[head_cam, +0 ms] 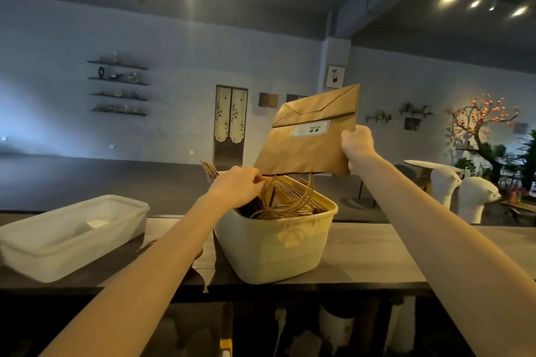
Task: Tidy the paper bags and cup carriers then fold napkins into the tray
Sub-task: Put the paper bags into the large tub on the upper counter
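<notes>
While right hand (357, 142) grips bag (307, 136) edge.

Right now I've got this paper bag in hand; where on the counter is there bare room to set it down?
Free: the grey counter top right of the cream plastic bin, under the right forearm. A narrower strip lies between that bin and the clear plastic tray. Crowded: the bin's inside, packed with brown bags and handles.

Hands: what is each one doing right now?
Left hand: pinching bag handles in the tub.
Right hand: holding a paper bag up.
</notes>
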A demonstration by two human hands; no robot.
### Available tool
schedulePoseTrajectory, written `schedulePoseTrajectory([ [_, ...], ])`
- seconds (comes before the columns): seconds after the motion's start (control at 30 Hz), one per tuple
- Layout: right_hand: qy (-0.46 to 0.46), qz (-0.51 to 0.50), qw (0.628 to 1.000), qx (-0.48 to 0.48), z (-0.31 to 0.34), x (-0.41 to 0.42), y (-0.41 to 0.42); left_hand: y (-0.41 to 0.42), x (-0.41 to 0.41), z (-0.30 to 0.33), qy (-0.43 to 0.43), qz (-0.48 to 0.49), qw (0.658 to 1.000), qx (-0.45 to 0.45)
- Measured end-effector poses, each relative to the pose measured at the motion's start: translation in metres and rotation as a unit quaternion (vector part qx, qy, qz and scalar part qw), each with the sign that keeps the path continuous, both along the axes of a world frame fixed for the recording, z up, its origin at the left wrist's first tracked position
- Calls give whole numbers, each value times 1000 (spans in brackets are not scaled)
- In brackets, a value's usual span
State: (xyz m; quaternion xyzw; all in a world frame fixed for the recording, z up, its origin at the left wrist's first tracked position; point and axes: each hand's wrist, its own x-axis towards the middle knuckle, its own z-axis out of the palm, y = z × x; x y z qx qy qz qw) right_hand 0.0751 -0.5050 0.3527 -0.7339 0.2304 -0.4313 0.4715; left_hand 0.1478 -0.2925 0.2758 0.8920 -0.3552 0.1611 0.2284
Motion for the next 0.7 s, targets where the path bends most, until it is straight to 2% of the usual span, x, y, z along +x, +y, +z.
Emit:
schedulePoseTrajectory([
  [0.13,57,32,986,-155,-2,7,10,-1,7,-7,41,-14,998,34],
  [0.23,90,71,946,-303,-1,9,31,1,10,-16,56,-21,998,33],
  [0.33,130,92,903,-399,-6,22,54,4,12,-19,90,-50,994,-24],
  [0.53,250,137,858,-427,-22,37,101,5,17,-31,89,-83,983,-136],
  [0.6,292,150,847,-418,-25,36,106,6,13,-31,110,-98,961,-235],
  [0.7,393,185,809,-396,-31,27,107,5,9,-27,138,-96,911,-378],
])
